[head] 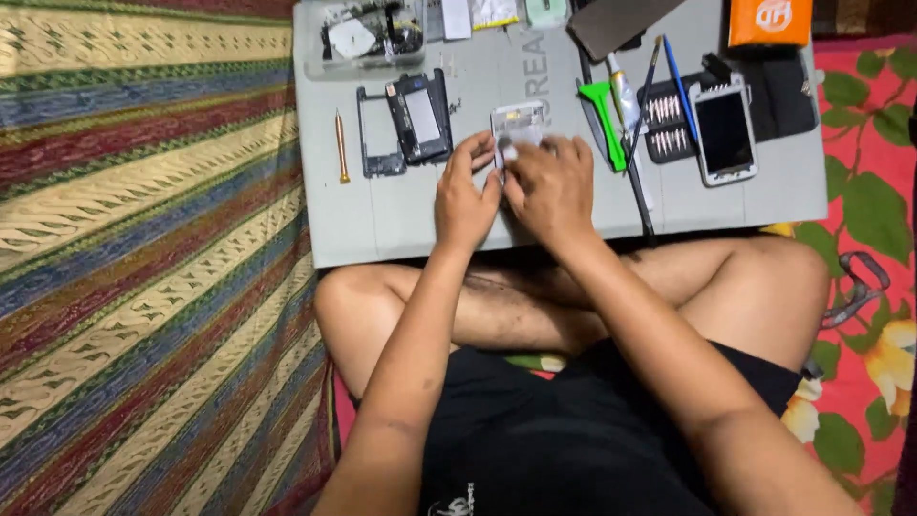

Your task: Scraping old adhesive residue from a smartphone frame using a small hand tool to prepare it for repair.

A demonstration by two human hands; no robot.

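Observation:
I sit cross-legged with a grey work mat in front of my knees. My left hand and my right hand meet over a small white phone part lying on the mat. Fingertips of both hands pinch its near edge; the lower half of the part is hidden under my fingers. Left of my hands lie a dark opened phone body and a thin black phone frame.
An orange-handled screwdriver lies at the mat's left. To the right are a green pry tool, tweezers, a bit set, a white phone and an orange box. A clear tray sits at the back. Striped cloth covers the left.

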